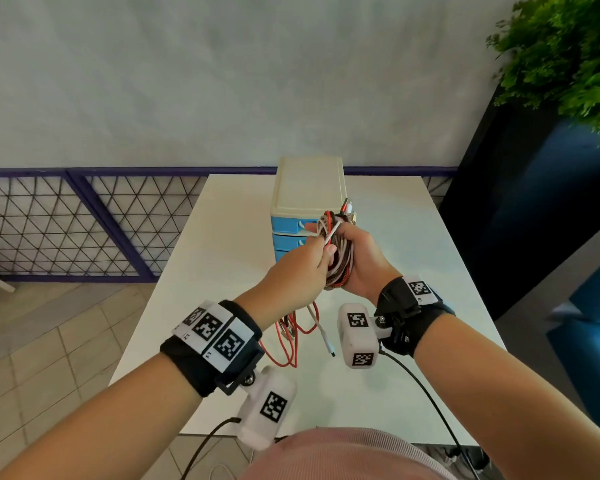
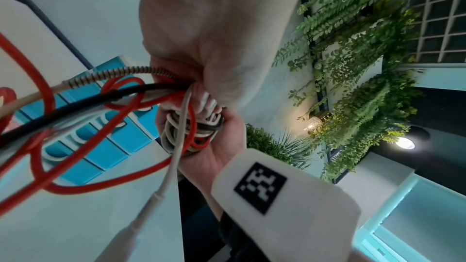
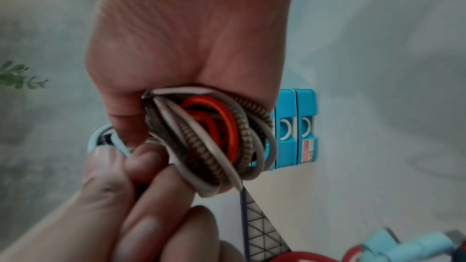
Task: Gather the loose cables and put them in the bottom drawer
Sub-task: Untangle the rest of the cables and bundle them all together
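Cable coil (image 1: 340, 258): you hold the wound red, white and braided cables in mid-air above the tabletop (image 1: 413, 237), just in front of the drawer unit (image 1: 307, 199).
Right hand (image 1: 362, 268): your fingers and thumb are curled round the coil, palm toward you; the coil's long axis runs roughly upright through your fist.
Left hand (image 1: 302, 268): your fingers pinch strands at the coil's near side, touching the right hand.
Loose tails (image 1: 291, 337): red loops and a white plug end (image 1: 328, 346) hang below the hands, reaching the tabletop between your wrists; gathering appears unfinished.
Deciding relation: the bottom drawer lies beyond and below your hands, hidden behind them in the head view; the upper drawer fronts (image 3: 295, 128) appear shut.
Nearer hand: both are about equally close; the left looks freer to release and pull a handle.
Obstruction: the dangling tails could snag on the drawer front.
Surroundings: plants (image 1: 565, 53) to the right, a lattice railing (image 1: 66, 223) to the left, both well apart.
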